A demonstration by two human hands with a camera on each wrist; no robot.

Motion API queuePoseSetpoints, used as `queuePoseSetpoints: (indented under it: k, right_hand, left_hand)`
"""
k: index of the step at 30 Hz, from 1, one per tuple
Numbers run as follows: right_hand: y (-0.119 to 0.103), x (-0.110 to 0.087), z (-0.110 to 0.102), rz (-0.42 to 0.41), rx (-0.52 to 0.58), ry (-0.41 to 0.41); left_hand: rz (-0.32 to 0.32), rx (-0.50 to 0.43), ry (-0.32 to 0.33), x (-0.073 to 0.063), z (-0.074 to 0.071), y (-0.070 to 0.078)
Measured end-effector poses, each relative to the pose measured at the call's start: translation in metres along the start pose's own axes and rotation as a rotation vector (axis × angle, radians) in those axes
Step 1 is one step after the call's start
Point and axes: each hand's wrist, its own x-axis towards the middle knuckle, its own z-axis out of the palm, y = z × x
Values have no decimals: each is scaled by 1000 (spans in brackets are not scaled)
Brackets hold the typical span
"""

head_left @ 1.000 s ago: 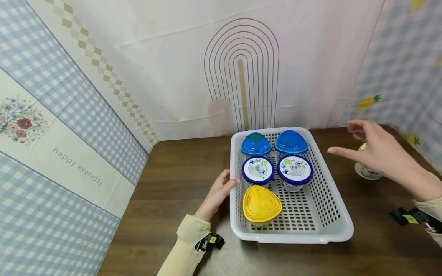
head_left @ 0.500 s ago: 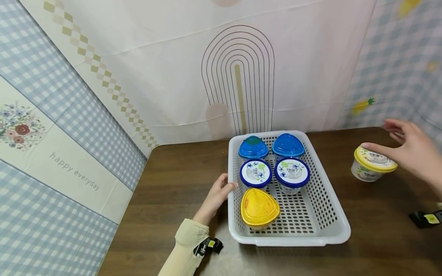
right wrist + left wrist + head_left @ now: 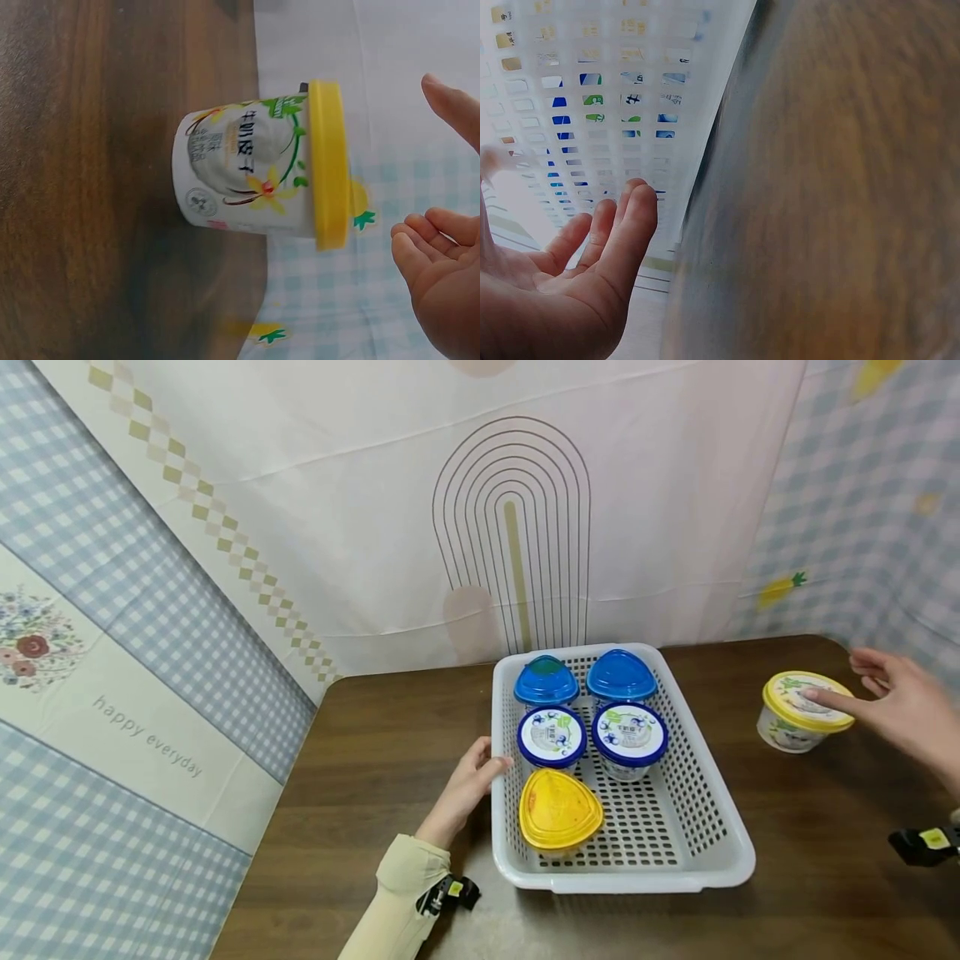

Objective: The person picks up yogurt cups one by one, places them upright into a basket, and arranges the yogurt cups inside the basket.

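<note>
In the head view, a white paper-like tub with a round yellow-rimmed lid (image 3: 802,712) stands upright on the table. My right hand (image 3: 907,702) hovers over its right side, thumb and fingers spread. The right wrist view shows the tub (image 3: 251,165) apart from the right hand (image 3: 450,262). My left hand (image 3: 465,789) holds the left wall of a white plastic basket (image 3: 716,793), thumb at the rim and fingers outside. Inside it are two tubs with blue-rimmed lids (image 3: 630,735), two with blue rounded-triangle lids (image 3: 621,675) and one with a yellow rounded-triangle lid (image 3: 558,810).
Around the basket lies a dark wooden table (image 3: 390,760). A pale cloth (image 3: 360,527) hangs behind its back edge, and checked cloth (image 3: 840,527) hangs at the right.
My right hand has moved right from beside the basket to above the yellow-lidded tub, baring its lid. The left hand has stayed at the basket's wall.
</note>
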Motion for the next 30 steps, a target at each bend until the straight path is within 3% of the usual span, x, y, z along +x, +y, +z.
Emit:
queuePoseSetpoints:
  k: [7,11,23,30]
  right_hand:
    - [7,2,5,1,-8,-17]
    - [11,3,9,17,-35,-17]
    - [28,4,27,-14,-26,-32]
    - [32,2,39,56,39,-49]
  left_hand:
    - [-18,6,-6,-4,0,11]
    - [-9,0,2,0,0,1]
    - [-11,-4,3,0,1,-1]
    - [-11,-3,7,0,0,-2]
